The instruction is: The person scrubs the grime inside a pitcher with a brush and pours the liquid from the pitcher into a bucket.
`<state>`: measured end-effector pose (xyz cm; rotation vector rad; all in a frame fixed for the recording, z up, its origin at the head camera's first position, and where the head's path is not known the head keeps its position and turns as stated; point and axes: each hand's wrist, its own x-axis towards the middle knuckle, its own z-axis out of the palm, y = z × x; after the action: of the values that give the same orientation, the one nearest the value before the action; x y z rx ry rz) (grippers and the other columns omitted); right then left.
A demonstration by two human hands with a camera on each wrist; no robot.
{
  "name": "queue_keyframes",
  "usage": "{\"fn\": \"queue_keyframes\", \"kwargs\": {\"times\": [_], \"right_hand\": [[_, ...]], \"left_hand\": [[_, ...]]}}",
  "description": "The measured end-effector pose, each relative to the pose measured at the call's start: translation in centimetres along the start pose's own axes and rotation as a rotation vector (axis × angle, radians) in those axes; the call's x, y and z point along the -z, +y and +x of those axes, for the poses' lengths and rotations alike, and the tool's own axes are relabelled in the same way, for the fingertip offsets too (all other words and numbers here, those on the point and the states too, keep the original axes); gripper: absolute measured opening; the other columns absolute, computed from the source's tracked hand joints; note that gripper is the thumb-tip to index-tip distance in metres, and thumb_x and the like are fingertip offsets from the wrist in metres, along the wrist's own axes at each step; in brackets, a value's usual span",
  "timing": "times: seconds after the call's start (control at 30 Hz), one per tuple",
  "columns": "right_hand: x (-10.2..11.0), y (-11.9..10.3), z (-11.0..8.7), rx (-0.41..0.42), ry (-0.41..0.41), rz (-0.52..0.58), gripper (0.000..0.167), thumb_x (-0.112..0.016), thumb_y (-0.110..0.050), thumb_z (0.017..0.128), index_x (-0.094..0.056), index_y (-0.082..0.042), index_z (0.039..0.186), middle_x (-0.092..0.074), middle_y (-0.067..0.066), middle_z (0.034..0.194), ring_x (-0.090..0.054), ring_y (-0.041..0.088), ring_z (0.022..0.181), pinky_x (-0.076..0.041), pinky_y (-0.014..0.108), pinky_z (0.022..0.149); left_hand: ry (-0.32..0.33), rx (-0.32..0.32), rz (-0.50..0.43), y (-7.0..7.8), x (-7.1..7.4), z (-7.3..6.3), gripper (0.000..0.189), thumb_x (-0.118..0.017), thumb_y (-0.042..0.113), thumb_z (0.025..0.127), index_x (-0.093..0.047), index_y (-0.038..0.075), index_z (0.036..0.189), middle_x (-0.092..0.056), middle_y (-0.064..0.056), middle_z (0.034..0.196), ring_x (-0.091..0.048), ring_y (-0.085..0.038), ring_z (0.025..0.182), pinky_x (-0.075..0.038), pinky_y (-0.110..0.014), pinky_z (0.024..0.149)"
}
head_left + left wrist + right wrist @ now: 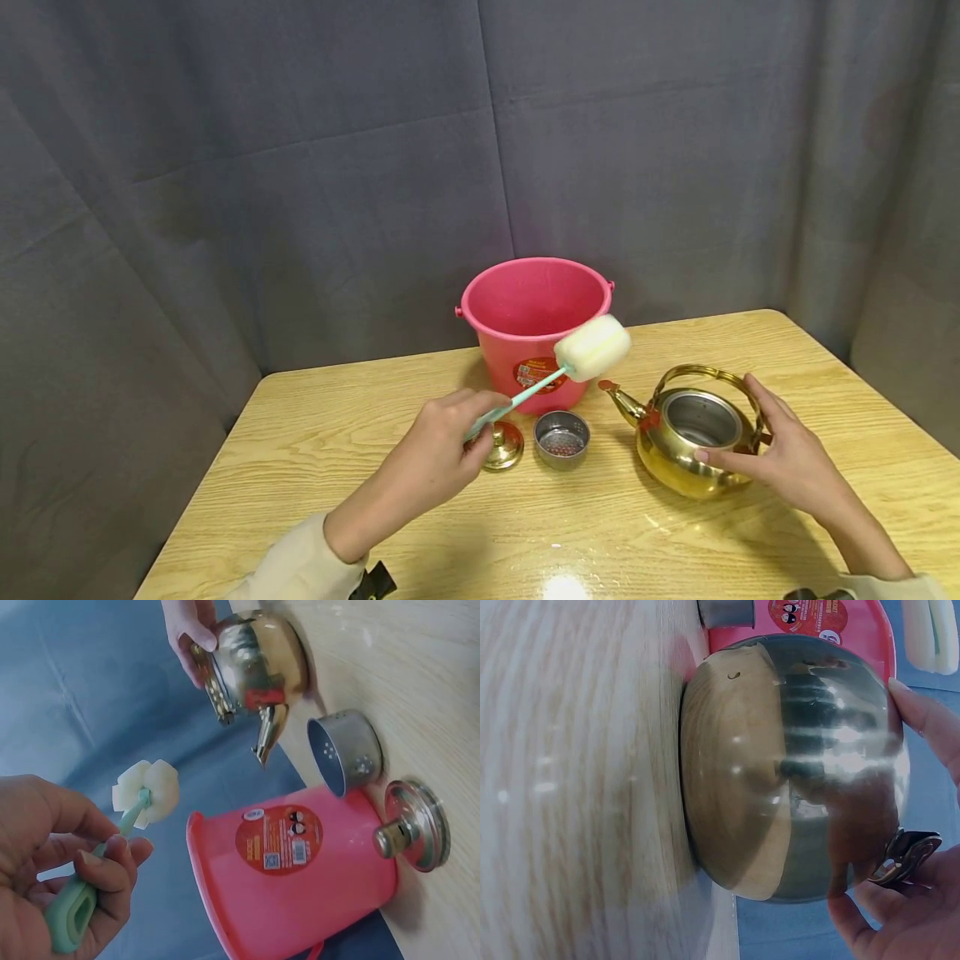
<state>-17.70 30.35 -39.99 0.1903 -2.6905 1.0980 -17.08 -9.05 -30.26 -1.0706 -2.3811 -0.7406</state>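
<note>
Brush (591, 350) in pinching left fingers (480, 406), kettle (686, 471) between spread right fingers (768, 404); bucket (498, 354), strainer (561, 439), lid (510, 447): 1 each

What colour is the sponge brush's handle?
Light green handle; shows best in the left wrist view.

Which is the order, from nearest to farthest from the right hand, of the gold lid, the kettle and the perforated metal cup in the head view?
1. Kettle: on the right, touching the right hand.
2. Perforated metal cup: left of the kettle.
3. Gold lid: left of the cup.
</note>
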Motion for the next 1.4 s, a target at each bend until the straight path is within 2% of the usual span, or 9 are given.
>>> {"fn": "queue_keyframes", "kwargs": {"times": [0.3,0.7,1.07,1.4], "right_hand": [[0.0,-0.1,0.0,0.001,0.009,-0.005,0.119,-0.084,-0.036,0.073,-0.002,-0.011,0.156,-0.016,0.03,0.153,-0.031,0.062,0.123,-0.029,0.074,0.088],[-0.1,0.0,0.0,-0.01,-0.002,0.005,0.118,-0.083,-0.036,0.075,-0.002,-0.01,0.156,-0.015,0.03,0.154,-0.028,0.062,0.125,-0.029,0.074,0.088],[0.0,-0.1,-0.1,-0.016,-0.002,0.0,0.118,-0.083,-0.036,0.075,-0.001,-0.01,0.156,-0.016,0.031,0.153,-0.03,0.062,0.123,-0.03,0.073,0.087],[0.0,-0.2,0.0,-0.013,0.004,0.002,0.119,-0.083,-0.036,0.074,-0.002,-0.009,0.156,-0.018,0.031,0.153,-0.034,0.061,0.121,-0.032,0.072,0.086]], "left_hand": [[-0.06,-0.014,-0.017,0.7,-0.8,0.7,0.026,-0.065,-0.006,0.082,-0.068,0.005,0.104,-0.066,-0.004,0.093,-0.058,-0.011,0.077,-0.05,-0.021,0.067],[-0.08,-0.071,0.005,0.9,-1.8,1.4,0.027,-0.065,-0.007,0.079,-0.07,0.003,0.103,-0.066,-0.003,0.089,-0.058,-0.013,0.075,-0.05,-0.02,0.068],[-0.12,-0.124,-0.018,1.6,-2.7,2.1,0.026,-0.065,-0.007,0.08,-0.07,0.003,0.103,-0.067,-0.002,0.09,-0.056,-0.012,0.075,-0.047,-0.017,0.069],[-0.165,-0.123,-0.013,2.3,-3.3,2.7,0.024,-0.067,-0.004,0.082,-0.071,0.006,0.104,-0.066,-0.001,0.088,-0.054,-0.011,0.072,-0.045,-0.014,0.067]]}}
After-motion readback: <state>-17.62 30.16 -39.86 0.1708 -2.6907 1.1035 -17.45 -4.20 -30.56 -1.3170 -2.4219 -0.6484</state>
